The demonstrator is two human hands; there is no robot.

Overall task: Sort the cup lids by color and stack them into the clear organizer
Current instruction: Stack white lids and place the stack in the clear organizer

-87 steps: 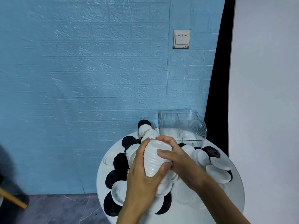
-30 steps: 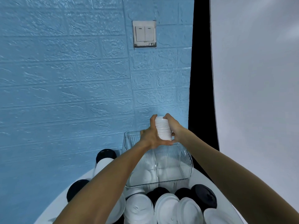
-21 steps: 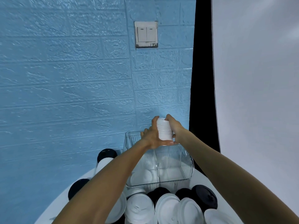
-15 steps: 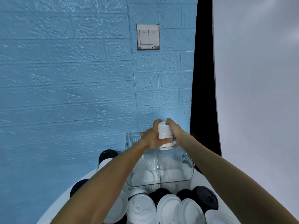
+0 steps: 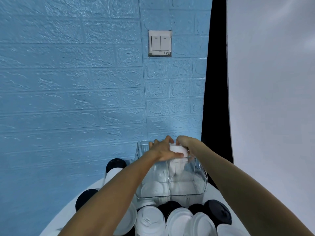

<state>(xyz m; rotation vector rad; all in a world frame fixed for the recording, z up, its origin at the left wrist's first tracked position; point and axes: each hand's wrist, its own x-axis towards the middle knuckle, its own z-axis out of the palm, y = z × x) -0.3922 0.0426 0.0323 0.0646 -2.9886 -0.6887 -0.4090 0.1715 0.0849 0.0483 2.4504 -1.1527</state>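
Note:
A stack of white lids (image 5: pixel 177 151) is held between both my hands, partly lowered inside the clear organizer (image 5: pixel 196 189) in its far right compartment. My left hand (image 5: pixel 162 149) grips the stack from the left and my right hand (image 5: pixel 183 142) grips it from the right and top. The stack's lower part shows blurred through the ribbed clear wall. White lids lie visible through the organizer's left side. Loose white lids (image 5: pixel 179 220) and black lids (image 5: pixel 217 212) crowd the round white table (image 5: pixel 68 215) in front of the organizer.
A blue brick-pattern wall with a light switch (image 5: pixel 159 43) rises right behind the organizer. More black and white lids (image 5: pixel 115 167) sit on the table's left. A black strip and a white panel stand on the right.
Both hands carried the white lid stack from the table's middle up over the organizer, then lowered it into the far right compartment. The view moved closer and tilted up.

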